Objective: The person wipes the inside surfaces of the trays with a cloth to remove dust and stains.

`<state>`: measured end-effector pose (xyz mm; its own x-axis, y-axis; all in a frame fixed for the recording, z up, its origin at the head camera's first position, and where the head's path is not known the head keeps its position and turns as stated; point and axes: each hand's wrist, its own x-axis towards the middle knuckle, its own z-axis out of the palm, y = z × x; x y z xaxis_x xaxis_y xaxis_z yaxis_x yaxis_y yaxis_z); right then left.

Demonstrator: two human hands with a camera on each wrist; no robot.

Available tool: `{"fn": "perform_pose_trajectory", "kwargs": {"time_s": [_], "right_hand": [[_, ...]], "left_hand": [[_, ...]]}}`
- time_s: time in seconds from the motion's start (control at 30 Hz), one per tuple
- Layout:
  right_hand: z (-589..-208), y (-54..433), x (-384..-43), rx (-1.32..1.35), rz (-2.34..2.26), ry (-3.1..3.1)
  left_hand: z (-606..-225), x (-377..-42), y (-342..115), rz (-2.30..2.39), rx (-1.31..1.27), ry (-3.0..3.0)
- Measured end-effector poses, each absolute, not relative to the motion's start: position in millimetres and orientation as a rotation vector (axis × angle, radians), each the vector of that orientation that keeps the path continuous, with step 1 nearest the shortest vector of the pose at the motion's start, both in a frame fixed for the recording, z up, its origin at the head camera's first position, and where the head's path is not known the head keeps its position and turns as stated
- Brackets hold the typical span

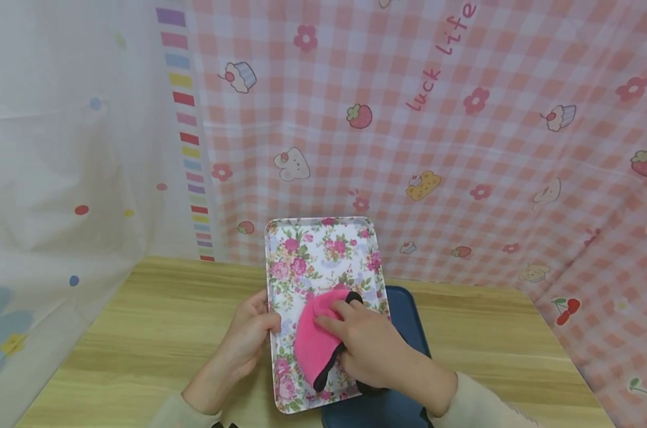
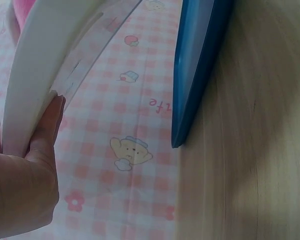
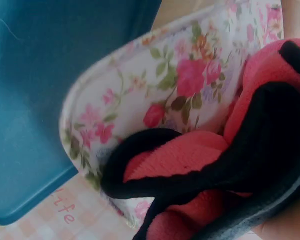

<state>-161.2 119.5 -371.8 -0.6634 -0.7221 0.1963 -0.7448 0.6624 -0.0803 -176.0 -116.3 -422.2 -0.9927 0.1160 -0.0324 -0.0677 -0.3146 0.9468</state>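
My left hand (image 1: 245,333) grips the left edge of a white tray (image 1: 315,267) printed with pink roses, thumb over the rim. The left wrist view shows that hand's fingers against the tray's plain white underside (image 2: 37,70). The floral tray is held up, tilted over the table. My right hand (image 1: 374,345) holds a bunched pink cloth (image 1: 312,345) with black edging against the tray's lower half. In the right wrist view the folds of the cloth (image 3: 185,155) lie over the floral surface, and the palm is mostly hidden.
A dark blue tray (image 1: 407,318) lies on the wooden table (image 1: 478,356) under and right of the floral one. Behind the table hangs a pink checked curtain (image 1: 323,137), with a pale dotted sheet (image 1: 77,160) on the left.
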Motion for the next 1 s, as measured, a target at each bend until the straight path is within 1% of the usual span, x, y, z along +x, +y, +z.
{"fn": "perform_pose_trajectory", "kwargs": {"time_s": [0.37,0.73,1.0], "right_hand": [[-379.0,130.1,-139.0,1.348,0.245,-2.832],[-383.0,140.7,-130.6,1.525,0.275,-2.886],[-378.2,141.9,-136.1,1.440,0.241,-2.789]], "left_hand": [[-421.7,-175.5,-117.2,2.469,0.048,1.780],[-420.0,-175.4,-117.4,2.463,0.050,1.772],[-420.3,-175.1,-117.1,2.437,0.078,1.787]]}}
